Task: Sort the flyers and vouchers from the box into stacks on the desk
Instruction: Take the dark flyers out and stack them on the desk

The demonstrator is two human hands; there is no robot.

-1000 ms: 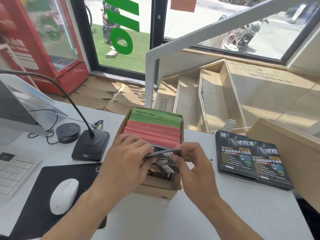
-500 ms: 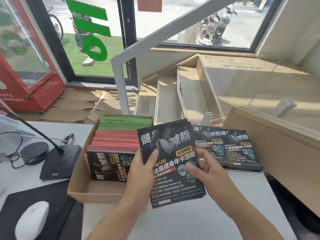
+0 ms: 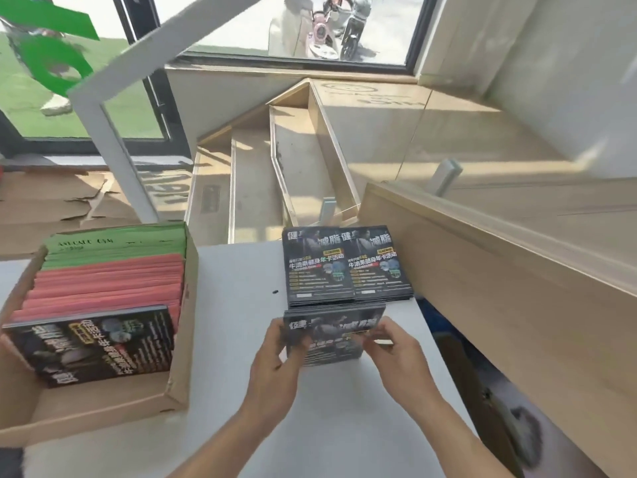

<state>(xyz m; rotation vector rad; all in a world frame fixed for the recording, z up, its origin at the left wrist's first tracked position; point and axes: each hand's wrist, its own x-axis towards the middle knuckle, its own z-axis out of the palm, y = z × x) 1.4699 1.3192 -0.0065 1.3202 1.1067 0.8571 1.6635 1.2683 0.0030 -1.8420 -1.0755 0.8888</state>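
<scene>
The box (image 3: pixel 179 343) is plain brown corrugated cardboard, matt, its cut edges a little rough. Inside it stand green paper vouchers (image 3: pixel 113 244) and pinkish-red ones (image 3: pixel 103 288), both dull-surfaced, and in front of them a wad of dark flyers (image 3: pixel 93 343) with a slight sheen. The flyers in the stacks (image 3: pixel 346 263) on the bench (image 3: pixel 238 298) are the same glossy printed paper, black-backed. The bench top looks smooth, pale and matt. To the right runs a light wooden ledge (image 3: pixel 499 270), smooth with a faint grain.
</scene>
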